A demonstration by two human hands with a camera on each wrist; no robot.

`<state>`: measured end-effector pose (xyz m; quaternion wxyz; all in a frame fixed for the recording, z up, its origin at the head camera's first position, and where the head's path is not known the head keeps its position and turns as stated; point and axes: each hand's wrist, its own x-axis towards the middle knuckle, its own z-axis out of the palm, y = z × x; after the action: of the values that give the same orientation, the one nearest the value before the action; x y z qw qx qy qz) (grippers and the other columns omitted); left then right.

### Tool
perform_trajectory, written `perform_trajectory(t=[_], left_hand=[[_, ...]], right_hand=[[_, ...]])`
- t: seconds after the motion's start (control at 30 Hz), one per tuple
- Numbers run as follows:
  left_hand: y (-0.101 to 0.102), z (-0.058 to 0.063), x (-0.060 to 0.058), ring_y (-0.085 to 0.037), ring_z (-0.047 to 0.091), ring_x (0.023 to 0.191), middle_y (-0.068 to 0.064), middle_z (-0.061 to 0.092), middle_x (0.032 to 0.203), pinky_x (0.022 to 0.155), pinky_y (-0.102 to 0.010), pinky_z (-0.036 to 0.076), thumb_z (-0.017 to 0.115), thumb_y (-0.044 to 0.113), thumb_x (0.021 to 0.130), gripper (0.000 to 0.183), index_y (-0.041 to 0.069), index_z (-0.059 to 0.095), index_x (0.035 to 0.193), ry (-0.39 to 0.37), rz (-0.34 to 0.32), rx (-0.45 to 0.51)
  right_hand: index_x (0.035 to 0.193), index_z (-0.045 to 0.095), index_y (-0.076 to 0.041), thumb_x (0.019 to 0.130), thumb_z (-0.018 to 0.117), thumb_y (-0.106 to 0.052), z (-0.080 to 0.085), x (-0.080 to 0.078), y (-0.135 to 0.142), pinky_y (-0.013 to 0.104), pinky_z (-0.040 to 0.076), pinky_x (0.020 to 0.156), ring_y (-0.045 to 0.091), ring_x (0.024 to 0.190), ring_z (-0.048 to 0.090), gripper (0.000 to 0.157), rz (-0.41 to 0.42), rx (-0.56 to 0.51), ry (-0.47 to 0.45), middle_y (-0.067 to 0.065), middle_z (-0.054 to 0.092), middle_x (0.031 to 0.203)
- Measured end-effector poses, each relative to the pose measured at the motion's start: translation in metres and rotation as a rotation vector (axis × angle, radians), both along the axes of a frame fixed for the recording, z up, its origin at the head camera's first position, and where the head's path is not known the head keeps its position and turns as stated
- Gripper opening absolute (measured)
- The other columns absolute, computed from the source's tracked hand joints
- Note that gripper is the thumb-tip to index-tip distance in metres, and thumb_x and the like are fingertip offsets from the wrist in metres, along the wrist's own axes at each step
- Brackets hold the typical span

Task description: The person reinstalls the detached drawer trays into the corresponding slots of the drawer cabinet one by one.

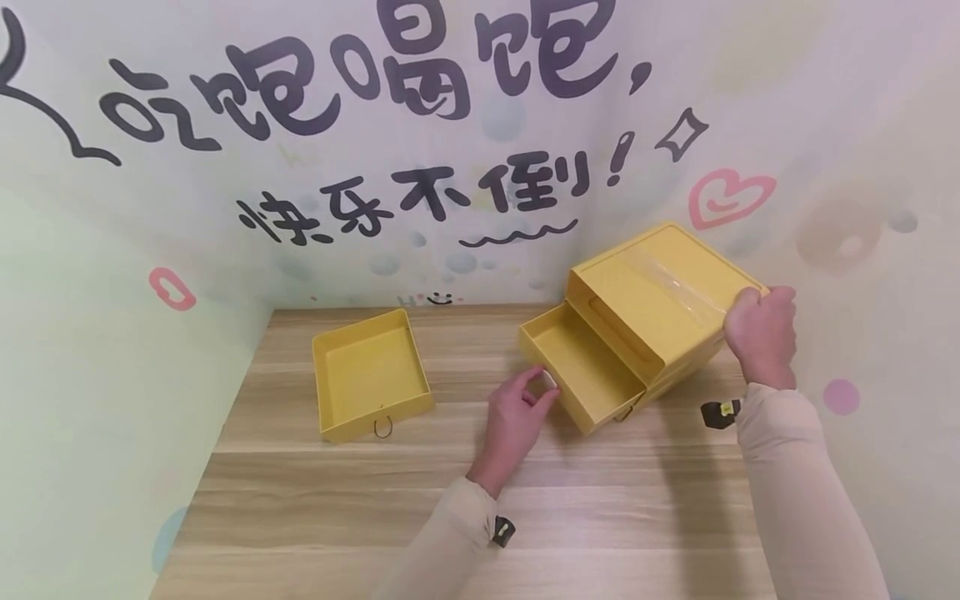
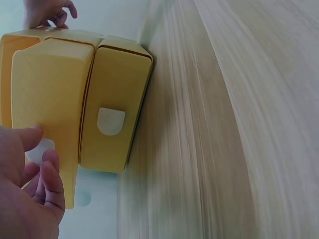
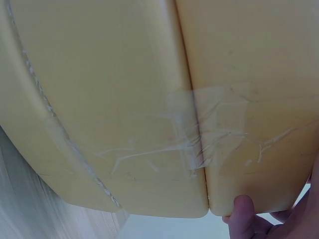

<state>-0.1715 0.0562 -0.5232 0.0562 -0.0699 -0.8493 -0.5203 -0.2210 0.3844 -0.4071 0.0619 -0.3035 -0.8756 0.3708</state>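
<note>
A yellow drawer cabinet [image 1: 667, 283] stands at the table's right, its top slot without a drawer. Out of the level below juts a yellow drawer [image 1: 592, 354], with nothing inside it. My left hand [image 1: 517, 412] pinches the white pull tab [image 2: 40, 152] on that drawer's front between thumb and fingers. Below it, the bottom drawer [image 2: 117, 74] is flush in the cabinet and has its own white tab [image 2: 110, 121]. At the cabinet's rear right top corner my right hand [image 1: 763, 329] grips the edge, its thumb [image 3: 243, 211] on the yellow side wall.
A separate yellow drawer [image 1: 375, 375] lies on the wooden table [image 1: 337, 508] at the left, open side up. Clear tape [image 3: 209, 129] crosses a seam between cabinet tiers. The wall [image 1: 480, 267] with black lettering rises behind the table.
</note>
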Motion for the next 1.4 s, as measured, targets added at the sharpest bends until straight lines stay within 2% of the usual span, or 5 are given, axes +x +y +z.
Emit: perform_trajectory(t=[0.53,0.83,1.03,1.27,1.4], left_hand=[[0.017,-0.001,-0.005,-0.003,0.054,0.056,0.003,0.063,0.079,0.046,-0.019,0.048,0.070,0.035,0.086,0.043,0.020,0.061,0.125,-0.049,0.015,0.024],[0.025,-0.004,-0.009,-0.001,0.052,0.055,0.001,0.064,0.078,0.046,-0.017,0.047,0.070,0.032,0.086,0.041,0.018,0.062,0.124,0.025,0.021,0.041],[0.027,-0.006,-0.011,0.000,0.053,0.055,0.001,0.066,0.079,0.046,-0.017,0.048,0.070,0.033,0.086,0.041,0.019,0.063,0.123,0.020,0.031,0.053],[0.031,-0.005,-0.013,0.000,0.055,0.058,0.005,0.072,0.105,0.049,-0.018,0.050,0.071,0.035,0.085,0.040,0.021,0.065,0.121,0.010,0.026,0.083],[0.033,-0.004,-0.014,0.000,0.054,0.058,0.006,0.072,0.105,0.049,-0.017,0.049,0.071,0.034,0.085,0.039,0.022,0.064,0.122,0.005,0.016,0.074]], right_hand=[[0.140,0.020,0.005,0.094,0.015,-0.038,-0.001,-0.001,0.002,0.067,0.035,0.088,0.054,0.117,0.042,0.063,0.000,-0.007,0.001,0.032,0.035,0.139],[0.141,0.019,0.005,0.094,0.015,-0.038,0.000,-0.002,0.003,0.066,0.036,0.088,0.051,0.113,0.042,0.064,0.004,-0.017,-0.007,0.032,0.035,0.139],[0.141,0.020,0.005,0.094,0.015,-0.037,0.000,-0.001,0.002,0.065,0.035,0.088,0.051,0.114,0.042,0.063,0.003,-0.019,-0.006,0.032,0.034,0.139],[0.137,0.024,0.005,0.093,0.015,-0.037,0.001,0.000,-0.001,0.066,0.037,0.085,0.051,0.112,0.044,0.061,-0.007,-0.011,0.016,0.030,0.038,0.135],[0.137,0.024,0.005,0.093,0.015,-0.037,0.001,0.001,0.000,0.066,0.037,0.085,0.051,0.111,0.044,0.062,-0.005,-0.010,0.015,0.031,0.038,0.135]])
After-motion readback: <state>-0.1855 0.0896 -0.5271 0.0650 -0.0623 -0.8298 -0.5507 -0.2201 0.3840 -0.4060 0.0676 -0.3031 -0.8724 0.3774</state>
